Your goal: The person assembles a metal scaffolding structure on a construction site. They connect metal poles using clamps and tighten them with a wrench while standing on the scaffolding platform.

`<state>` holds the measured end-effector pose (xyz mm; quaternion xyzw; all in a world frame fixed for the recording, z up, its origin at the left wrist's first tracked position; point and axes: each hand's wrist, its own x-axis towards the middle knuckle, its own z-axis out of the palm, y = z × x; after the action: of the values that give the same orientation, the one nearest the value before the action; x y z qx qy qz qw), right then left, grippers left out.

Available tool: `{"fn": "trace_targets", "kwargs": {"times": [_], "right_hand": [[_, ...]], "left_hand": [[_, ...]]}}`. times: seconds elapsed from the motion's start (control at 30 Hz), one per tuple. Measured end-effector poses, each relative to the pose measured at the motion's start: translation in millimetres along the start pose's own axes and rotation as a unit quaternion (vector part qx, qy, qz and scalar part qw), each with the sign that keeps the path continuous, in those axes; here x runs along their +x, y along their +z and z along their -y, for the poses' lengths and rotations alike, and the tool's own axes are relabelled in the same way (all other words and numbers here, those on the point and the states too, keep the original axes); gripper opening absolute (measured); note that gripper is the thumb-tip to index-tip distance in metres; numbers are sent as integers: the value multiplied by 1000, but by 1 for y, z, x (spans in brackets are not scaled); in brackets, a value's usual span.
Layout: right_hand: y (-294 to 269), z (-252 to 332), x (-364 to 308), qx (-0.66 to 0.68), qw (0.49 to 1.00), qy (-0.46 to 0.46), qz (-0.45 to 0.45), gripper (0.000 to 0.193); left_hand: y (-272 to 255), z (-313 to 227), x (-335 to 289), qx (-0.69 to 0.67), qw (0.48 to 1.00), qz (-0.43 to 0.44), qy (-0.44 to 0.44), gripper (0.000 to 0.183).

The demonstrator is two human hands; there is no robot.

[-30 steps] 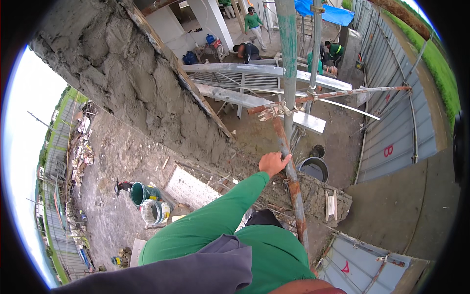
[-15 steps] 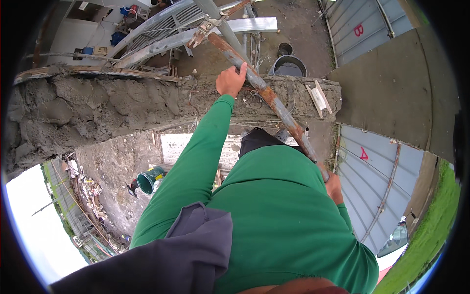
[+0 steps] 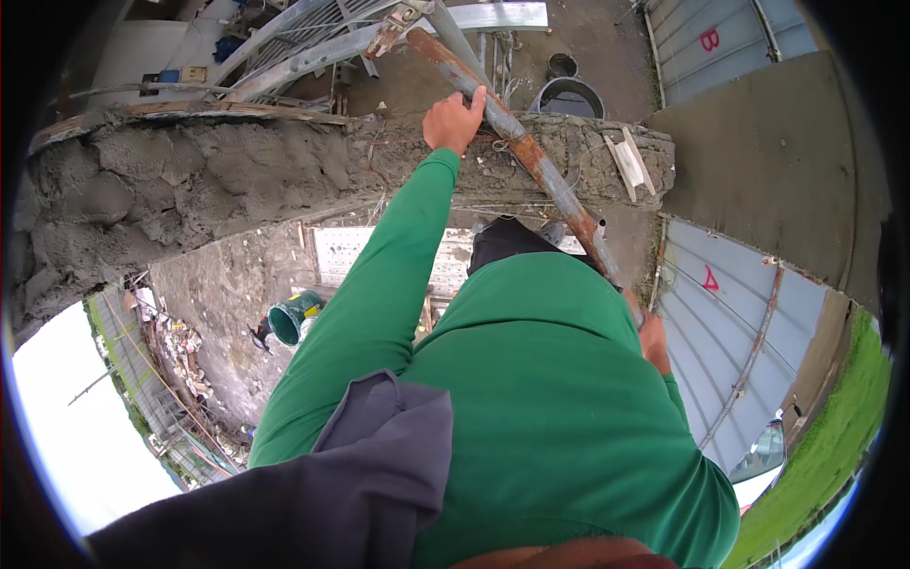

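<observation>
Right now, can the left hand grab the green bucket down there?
Probably not: the left hand is holding the rusty pipe, and the green bucket looks well below it, off to the left. The hand would likely have to let go first.

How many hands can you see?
2. The bare left hand grips the upper part of the long, rust-patched grey metal pipe; the bare right hand is at its lower part, partly hidden. Other hands may be hidden.
</observation>
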<state>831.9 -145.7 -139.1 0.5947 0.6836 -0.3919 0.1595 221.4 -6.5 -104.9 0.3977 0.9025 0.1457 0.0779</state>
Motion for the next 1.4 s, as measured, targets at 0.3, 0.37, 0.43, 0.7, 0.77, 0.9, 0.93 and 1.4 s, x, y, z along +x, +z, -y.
{"fn": "trace_targets", "kwargs": {"times": [0.3,0.37,0.43,0.7,0.77,0.9,0.93,1.4], "right_hand": [[-21,11,5,-26,999,-23,3,58],[0,5,-6,33,998,-28,-54,62],[14,-5,-3,19,999,-11,-40,61],[6,6,16,-16,999,8,-31,61],[4,6,14,-17,999,13,-28,61],[7,5,14,-20,999,21,-16,61],[7,4,15,-24,999,23,-14,61],[-22,-5,32,-223,966,51,117,61]], "left_hand": [[-7,14,-9,-18,1000,-17,-12,71],[-6,1,-2,-19,999,-35,29,69],[-9,-6,2,-22,999,-20,44,70],[-13,8,-8,-48,998,-36,28,71],[-13,2,-7,-47,997,-47,39,72],[-10,5,-9,-36,999,-24,29,72],[-8,7,-9,-43,999,-16,22,73],[-15,0,-9,-32,999,-3,6,73]]}}
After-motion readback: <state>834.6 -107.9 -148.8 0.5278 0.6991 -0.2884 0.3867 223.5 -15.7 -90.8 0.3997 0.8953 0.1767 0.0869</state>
